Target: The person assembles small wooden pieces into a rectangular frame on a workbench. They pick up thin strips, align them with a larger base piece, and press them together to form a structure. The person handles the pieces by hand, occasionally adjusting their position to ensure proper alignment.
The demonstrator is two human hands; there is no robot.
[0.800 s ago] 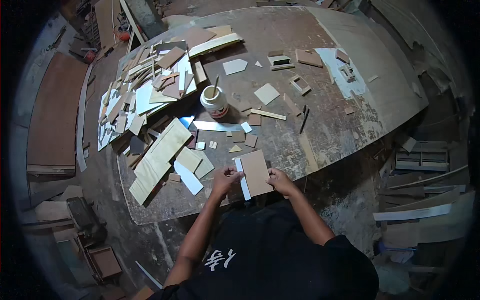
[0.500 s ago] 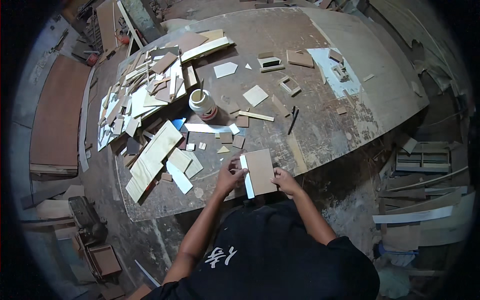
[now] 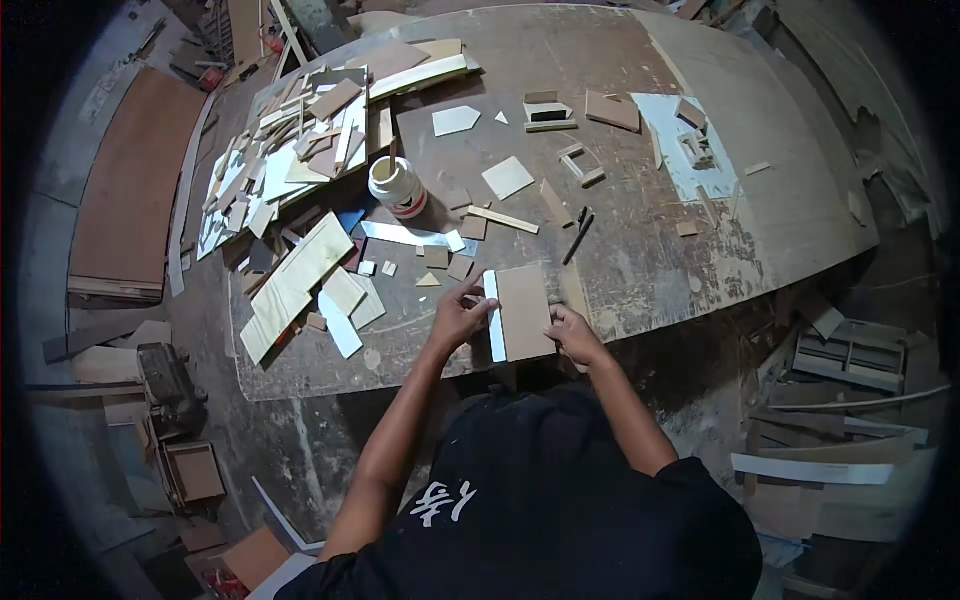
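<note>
Between my hands, at the table's near edge, is a flat brown rectangular board (image 3: pixel 525 312) with a narrow white strip (image 3: pixel 496 318) along its left side. My left hand (image 3: pixel 463 315) grips the strip and that edge of the board, thumb on top. At the opposite edge, my right hand (image 3: pixel 574 336) pinches the board near its lower right. Just beyond lie small brown and white wood pieces (image 3: pixel 436 257). A white glue jar (image 3: pixel 398 188) with a stick in it stands farther back, left of centre.
A heap of wood offcuts (image 3: pixel 300 150) covers the table's left part. Pale planks (image 3: pixel 298 285) lie nearer me. Two dark pens (image 3: pixel 578 238) rest right of centre. Small wooden frames (image 3: pixel 581 166) and a white sheet (image 3: pixel 680 145) with a little assembly sit farther right.
The view has shifted, so the table and its contents appear slightly higher or moved sideways. Both hands keep hold of the board and strip, which sit a little higher in the picture.
</note>
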